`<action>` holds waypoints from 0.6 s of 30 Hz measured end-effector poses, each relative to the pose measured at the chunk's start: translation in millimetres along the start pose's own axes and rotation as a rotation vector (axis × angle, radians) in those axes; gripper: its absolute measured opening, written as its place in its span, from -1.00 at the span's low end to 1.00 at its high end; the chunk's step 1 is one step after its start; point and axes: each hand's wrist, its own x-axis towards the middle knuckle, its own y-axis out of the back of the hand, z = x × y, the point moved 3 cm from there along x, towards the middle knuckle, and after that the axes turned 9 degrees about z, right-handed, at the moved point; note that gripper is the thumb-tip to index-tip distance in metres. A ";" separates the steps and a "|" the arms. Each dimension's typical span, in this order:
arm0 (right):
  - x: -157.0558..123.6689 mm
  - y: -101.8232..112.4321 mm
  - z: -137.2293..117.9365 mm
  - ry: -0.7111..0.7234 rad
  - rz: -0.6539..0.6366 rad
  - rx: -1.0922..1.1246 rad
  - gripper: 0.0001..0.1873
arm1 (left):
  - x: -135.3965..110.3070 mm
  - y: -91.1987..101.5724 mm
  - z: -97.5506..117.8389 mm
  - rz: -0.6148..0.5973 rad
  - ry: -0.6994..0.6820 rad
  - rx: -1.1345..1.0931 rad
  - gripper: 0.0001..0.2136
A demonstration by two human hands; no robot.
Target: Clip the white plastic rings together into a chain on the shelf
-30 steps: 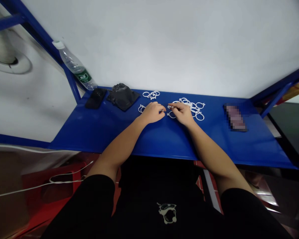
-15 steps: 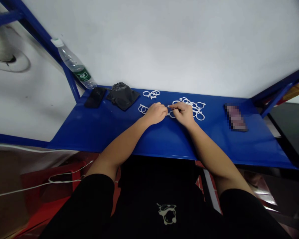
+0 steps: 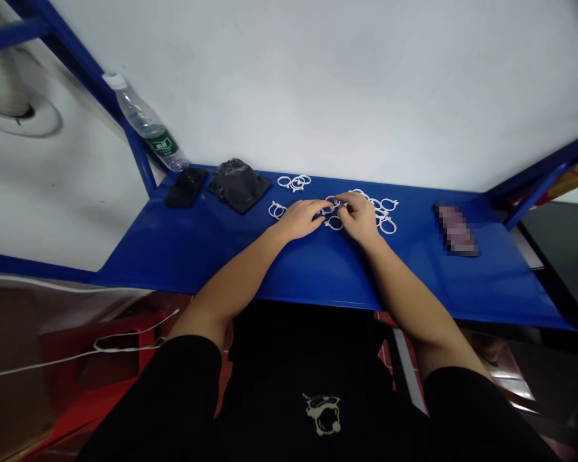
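Observation:
White curtain rings with small eyelets lie on the blue tabletop (image 3: 202, 256). My left hand (image 3: 300, 219) has its fingers stretched out and thumb apart, with fingertips at a white ring (image 3: 327, 210). Facing it, my right hand (image 3: 359, 217) has bent fingers, with a gap between index finger and thumb. Its index fingertip is over the rings between the hands; whether it touches one I cannot tell. A single ring (image 3: 334, 223) lies just below the fingertips. The right hand partly covers a larger pile of rings (image 3: 388, 224). Left of my left hand are a few rings (image 3: 276, 210).
Another small group of rings (image 3: 296, 183) lies near the wall. A black pouch (image 3: 238, 186), a dark flat object (image 3: 185, 187) and a plastic bottle (image 3: 149, 128) stand at the left. A blurred-out phone-shaped object (image 3: 456, 229) lies at the right.
My left hand's fingers have gone from closed to stretched out. The right index finger has drawn back, and more rings show between the hands.

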 end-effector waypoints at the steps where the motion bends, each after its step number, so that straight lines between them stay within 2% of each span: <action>1: 0.1 -0.3 -1.0 0.003 -0.014 0.009 -0.61 | 1.0 5.4 -3.1 0.033 0.006 0.023 -0.64; 3: -0.2 -1.5 -3.2 0.016 -0.042 0.028 -0.65 | 2.4 19.9 -14.2 0.119 0.068 0.123 -0.74; 6: -1.2 -4.1 -6.1 0.038 -0.072 0.052 -0.69 | 0.0 44.0 -38.4 0.221 0.287 0.297 -0.77; 8: -1.9 -6.2 -7.7 0.059 -0.094 0.069 -0.69 | -4.2 54.4 -52.6 0.186 0.419 0.381 -0.77; 11: -2.7 -8.4 -8.7 0.084 -0.121 0.082 -0.69 | -11.3 57.8 -65.1 0.000 0.579 0.469 -0.74; 14: -2.9 -9.3 -8.2 0.087 -0.134 0.086 -0.69 | -14.1 52.3 -64.6 -0.119 0.600 0.458 -0.73; 18: -4.2 -9.8 -11.0 0.078 -0.155 0.087 -0.66 | -10.6 38.8 -51.6 -0.126 0.463 0.320 -0.76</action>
